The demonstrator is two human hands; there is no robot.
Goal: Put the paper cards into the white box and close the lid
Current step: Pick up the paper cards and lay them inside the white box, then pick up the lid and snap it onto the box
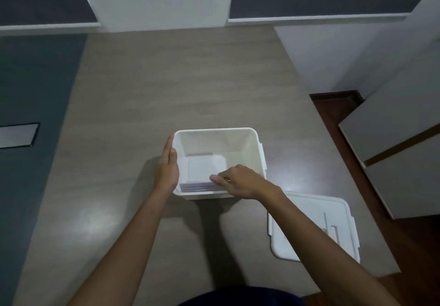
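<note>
Both bare forearms reach forward from the bottom of the view, converging toward the middle. The left hand [167, 167] stands on edge, palm facing right, its fingers straight and held together, pointing away from the body, the thumb lying along the top. The wrist is nearly in line with the forearm. The right hand [238, 182] is turned palm down, back of the hand up, its wrist bent to the left across the body. Its fingers [217, 179] are curled and bunched, the tips pointing left, knuckles raised.
</note>
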